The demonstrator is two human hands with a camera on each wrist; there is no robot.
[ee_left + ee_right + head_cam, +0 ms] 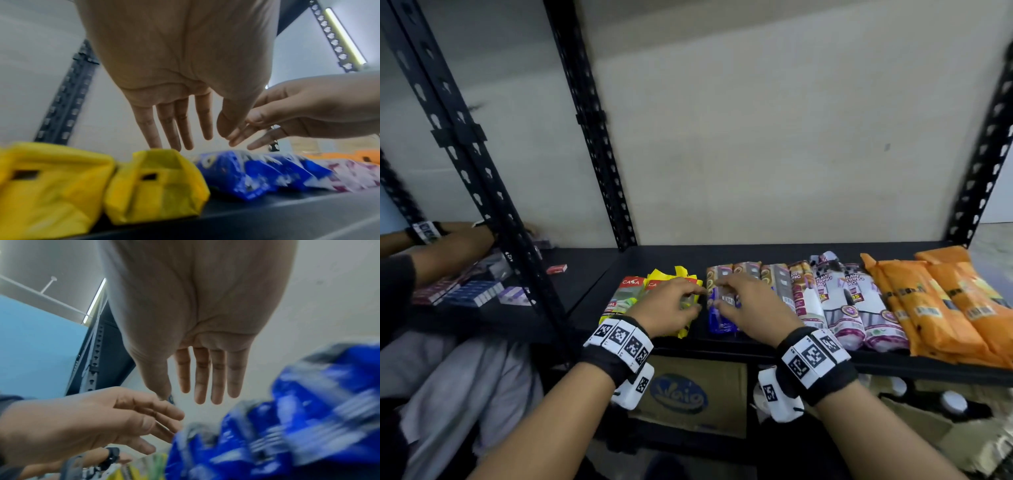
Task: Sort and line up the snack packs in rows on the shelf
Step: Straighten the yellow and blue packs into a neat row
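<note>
"CASA" on the red-topped packs (627,291); "RAW TRING" on white packs (828,294).

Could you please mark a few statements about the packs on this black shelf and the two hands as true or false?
1. The orange plastic packs lie at the right end of the black metal shelf. True.
2. The left hand grips a pack tightly. False: its fingers are straight, above the yellow packs.
3. The blue foil packs lie right of the yellow packs. True.
4. The right hand is over the orange packs. False: it is over the blue foil packs.
</note>
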